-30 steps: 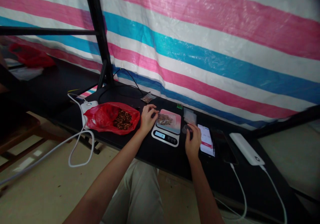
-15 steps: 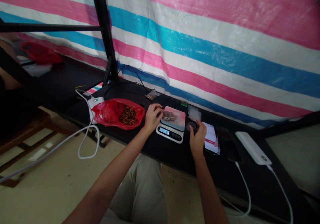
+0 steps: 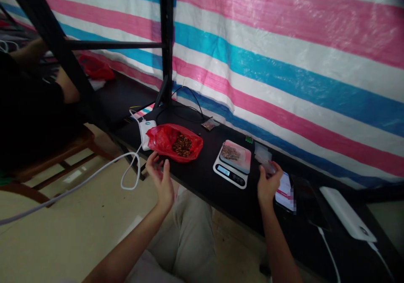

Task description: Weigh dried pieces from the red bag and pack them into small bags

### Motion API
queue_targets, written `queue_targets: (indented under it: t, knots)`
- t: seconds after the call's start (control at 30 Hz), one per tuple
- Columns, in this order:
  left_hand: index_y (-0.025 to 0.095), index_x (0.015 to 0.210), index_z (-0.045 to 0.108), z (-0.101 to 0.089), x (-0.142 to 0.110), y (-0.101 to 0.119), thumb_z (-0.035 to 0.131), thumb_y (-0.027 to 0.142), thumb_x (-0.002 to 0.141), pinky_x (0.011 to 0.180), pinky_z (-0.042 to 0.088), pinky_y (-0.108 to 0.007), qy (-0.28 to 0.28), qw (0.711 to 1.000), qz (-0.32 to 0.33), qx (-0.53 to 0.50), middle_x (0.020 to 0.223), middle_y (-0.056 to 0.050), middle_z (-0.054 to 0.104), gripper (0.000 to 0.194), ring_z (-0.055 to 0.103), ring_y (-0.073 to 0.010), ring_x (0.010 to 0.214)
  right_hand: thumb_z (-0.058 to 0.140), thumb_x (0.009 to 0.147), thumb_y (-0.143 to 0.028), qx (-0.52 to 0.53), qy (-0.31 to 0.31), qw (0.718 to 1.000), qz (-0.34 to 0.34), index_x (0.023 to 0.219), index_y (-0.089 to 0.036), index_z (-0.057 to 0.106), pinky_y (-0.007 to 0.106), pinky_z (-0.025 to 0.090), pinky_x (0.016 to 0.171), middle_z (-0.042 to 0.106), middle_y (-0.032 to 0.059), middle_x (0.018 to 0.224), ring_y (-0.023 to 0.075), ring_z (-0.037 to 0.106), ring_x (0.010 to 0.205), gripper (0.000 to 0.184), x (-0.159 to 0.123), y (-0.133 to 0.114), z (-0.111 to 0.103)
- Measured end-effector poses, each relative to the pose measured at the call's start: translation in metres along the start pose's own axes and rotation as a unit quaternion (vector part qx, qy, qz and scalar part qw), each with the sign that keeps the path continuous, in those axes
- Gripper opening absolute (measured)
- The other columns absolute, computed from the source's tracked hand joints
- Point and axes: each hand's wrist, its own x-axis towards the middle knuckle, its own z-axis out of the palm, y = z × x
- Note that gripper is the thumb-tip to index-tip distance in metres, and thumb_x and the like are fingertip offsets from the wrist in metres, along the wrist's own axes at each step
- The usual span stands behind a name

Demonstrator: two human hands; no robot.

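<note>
My left hand [image 3: 160, 181] is open, fingers apart, just in front of a red plastic bag [image 3: 155, 139] with its mouth spread. Brown bean-like pieces [image 3: 183, 145] lie inside the bag. Held in my right hand [image 3: 268, 185] is a small clear plastic cup-like thing [image 3: 269, 168], partly hidden by the fingers. Between the hands sits a white kitchen scale [image 3: 229, 177] with a lit display. On its platform rests a small clear bag [image 3: 230, 152] of brown pieces, which neither hand touches.
Clear empty bags [image 3: 261, 152] lie behind my right hand, a lit phone [image 3: 285, 194] beside it. Farther right are a dark phone [image 3: 311, 203] and a white power bank [image 3: 347, 213]. Another filled packet [image 3: 210, 124] lies behind. A person's arm [image 3: 67, 85] shows at left beyond the black frame.
My left hand has left the small bag on the scale and moved left to the red bag's front. My right hand has lifted the clear cup-like thing. The view has shifted left.
</note>
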Motion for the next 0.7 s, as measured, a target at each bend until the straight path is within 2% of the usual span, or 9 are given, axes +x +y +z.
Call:
queue_targets:
  t: [0.1,0.2,0.27,0.33,0.37,0.43,0.53,0.63,0.7]
  knots:
    - [0.026,0.121,0.042,-0.001,0.018,-0.010,0.052,0.036,0.082,0.100,0.033,-0.027,0.039,0.991,-0.101,-0.077,0.131,-0.005,0.042,0.042,0.041,-0.0152,0.119,0.054,0.079,-0.034,0.081,0.000,0.995,-0.055,0.124,-0.017,0.034,0.039,0.043,0.087,0.046,0.0152,0.125,0.0223,0.052,0.107,0.052,0.002,-0.047,0.016]
    - [0.024,0.118,0.046,0.002,0.030,-0.016,0.055,0.038,0.080,0.100,0.035,-0.028,0.006,0.976,-0.171,-0.136,0.128,-0.005,0.047,0.041,0.045,-0.0162,0.117,0.056,0.078,-0.029,0.132,-0.072,0.981,-0.126,0.124,-0.019,0.032,0.038,0.044,0.087,0.047,0.0143,0.126,0.0210,0.053,0.105,0.052,-0.001,-0.108,0.041]
    - [0.021,0.111,0.051,0.004,0.033,-0.020,0.058,0.035,0.076,0.098,0.037,-0.031,-0.052,0.969,-0.193,-0.142,0.120,-0.006,0.054,0.039,0.051,-0.0174,0.111,0.055,0.079,-0.026,0.097,-0.199,0.957,-0.188,0.117,-0.019,0.043,0.038,0.044,0.087,0.054,0.0108,0.117,0.0208,0.054,0.102,0.041,-0.007,-0.144,0.060]
    - [0.018,0.104,0.055,0.006,0.034,-0.025,0.061,0.033,0.072,0.094,0.040,-0.033,-0.095,0.968,-0.201,-0.113,0.108,-0.007,0.059,0.035,0.055,-0.0183,0.103,0.053,0.079,-0.019,0.057,-0.361,0.889,-0.274,0.113,-0.021,0.051,0.037,0.042,0.090,0.057,0.0076,0.113,0.0201,0.054,0.104,0.034,-0.014,-0.169,0.081]
    - [0.017,0.101,0.056,0.006,0.034,-0.028,0.062,0.031,0.070,0.092,0.041,-0.033,-0.105,0.969,-0.201,-0.094,0.103,-0.006,0.061,0.034,0.056,-0.0185,0.100,0.051,0.079,-0.015,0.036,-0.416,0.853,-0.315,0.112,-0.022,0.053,0.036,0.041,0.092,0.057,0.0064,0.112,0.0191,0.053,0.105,0.033,-0.018,-0.177,0.090]
    - [0.016,0.097,0.057,0.008,0.034,-0.035,0.061,0.030,0.069,0.089,0.043,-0.034,-0.110,0.971,-0.202,-0.068,0.095,-0.006,0.062,0.032,0.057,-0.0186,0.095,0.050,0.078,-0.008,-0.025,-0.481,0.790,-0.380,0.110,-0.021,0.056,0.032,0.040,0.092,0.056,0.0058,0.112,0.0175,0.052,0.105,0.036,-0.024,-0.186,0.108]
    - [0.015,0.095,0.058,0.010,0.033,-0.039,0.058,0.028,0.067,0.085,0.044,-0.032,-0.107,0.967,-0.216,-0.082,0.092,-0.005,0.063,0.030,0.058,-0.0178,0.090,0.049,0.078,-0.005,-0.162,-0.509,0.726,-0.433,0.103,-0.018,0.062,0.030,0.042,0.084,0.059,0.0082,0.103,0.0188,0.055,0.097,0.031,-0.029,-0.190,0.125]
    - [0.016,0.091,0.058,0.011,0.034,-0.037,0.056,0.027,0.066,0.080,0.045,-0.029,-0.097,0.959,-0.240,-0.120,0.090,-0.004,0.063,0.027,0.059,-0.0161,0.084,0.046,0.079,-0.005,-0.260,-0.513,0.687,-0.445,0.095,-0.018,0.065,0.030,0.042,0.077,0.062,0.0095,0.094,0.0205,0.058,0.090,0.028,-0.033,-0.190,0.131]
    - [0.016,0.088,0.058,0.013,0.034,-0.036,0.055,0.026,0.065,0.078,0.046,-0.028,-0.092,0.955,-0.251,-0.131,0.088,-0.003,0.063,0.025,0.060,-0.0152,0.080,0.046,0.078,-0.005,-0.277,-0.510,0.685,-0.442,0.095,-0.017,0.064,0.030,0.042,0.075,0.062,0.0098,0.094,0.0212,0.058,0.090,0.028,-0.036,-0.189,0.131]
